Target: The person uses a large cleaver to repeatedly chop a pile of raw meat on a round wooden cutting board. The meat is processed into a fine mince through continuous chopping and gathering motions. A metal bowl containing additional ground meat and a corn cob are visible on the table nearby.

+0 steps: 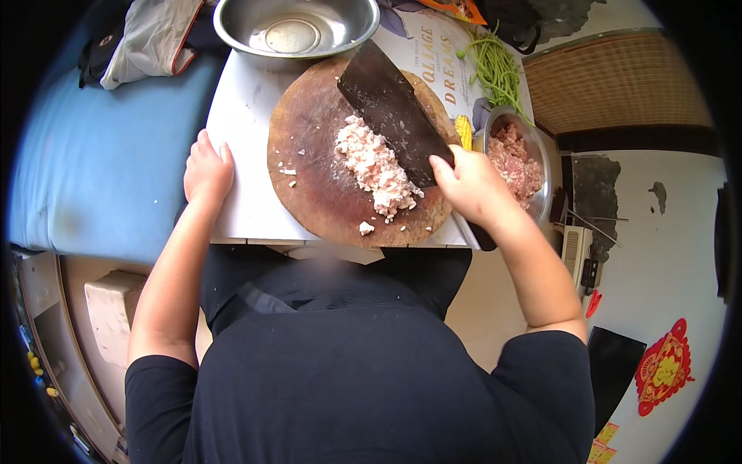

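My right hand (pixel 477 185) is wrapped round the handle of a wide, dark cleaver (pixel 398 116). Its blade lies slanted over the round wooden chopping board (pixel 309 197), along the right side of a heap of chopped pale pink meat (pixel 371 164). A few small bits of meat are scattered on the board around the heap. At the left edge of the white table (pixel 247 116), my left hand (pixel 209 166) rests with nothing in it, fingers stretched forward and thumb apart.
A steel basin (pixel 297 54) stands behind the board. To the right are a metal bowl of minced meat (pixel 516 162), green beans (pixel 498 71) and a yellow corn piece (pixel 464 131). Another knife's dark handle (pixel 483 236) shows by the table's front edge. A blue-covered bed (pixel 100 162) adjoins on the left.
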### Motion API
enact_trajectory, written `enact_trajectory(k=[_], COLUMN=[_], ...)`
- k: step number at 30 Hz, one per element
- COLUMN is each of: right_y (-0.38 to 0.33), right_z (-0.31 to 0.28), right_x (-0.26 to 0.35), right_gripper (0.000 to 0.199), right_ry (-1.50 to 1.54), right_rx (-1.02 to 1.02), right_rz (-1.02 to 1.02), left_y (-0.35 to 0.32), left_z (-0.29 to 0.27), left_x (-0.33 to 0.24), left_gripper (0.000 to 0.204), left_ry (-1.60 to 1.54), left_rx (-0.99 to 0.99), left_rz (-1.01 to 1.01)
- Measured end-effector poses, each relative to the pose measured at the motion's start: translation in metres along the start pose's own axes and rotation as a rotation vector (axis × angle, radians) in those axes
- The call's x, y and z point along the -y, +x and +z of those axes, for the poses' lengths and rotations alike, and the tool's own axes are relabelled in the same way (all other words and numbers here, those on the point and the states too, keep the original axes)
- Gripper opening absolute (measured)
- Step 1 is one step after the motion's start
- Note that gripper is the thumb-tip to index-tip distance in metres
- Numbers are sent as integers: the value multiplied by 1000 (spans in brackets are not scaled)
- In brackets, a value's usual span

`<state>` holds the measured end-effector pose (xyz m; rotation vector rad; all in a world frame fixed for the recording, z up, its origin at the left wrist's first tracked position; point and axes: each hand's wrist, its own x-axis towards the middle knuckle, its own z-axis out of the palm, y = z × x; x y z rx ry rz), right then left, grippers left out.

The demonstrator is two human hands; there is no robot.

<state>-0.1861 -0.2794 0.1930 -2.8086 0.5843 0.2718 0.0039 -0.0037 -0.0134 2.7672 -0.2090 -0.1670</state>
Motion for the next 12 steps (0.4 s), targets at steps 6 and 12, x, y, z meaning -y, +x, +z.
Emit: enact_trajectory(k=[6,12], right_y=[-18,1], right_z=[-40,1], right_x=[20,5], right_gripper=[34,37], right_ry=[396,43], right_rx=[-115,94], right_rz=[33,102], left_y=[1,2], left_z=[2,-1], left_x=[7,0], left_gripper=[55,58], left_ry=[10,11], left_rx=[-63,33], left_rz=[10,-51])
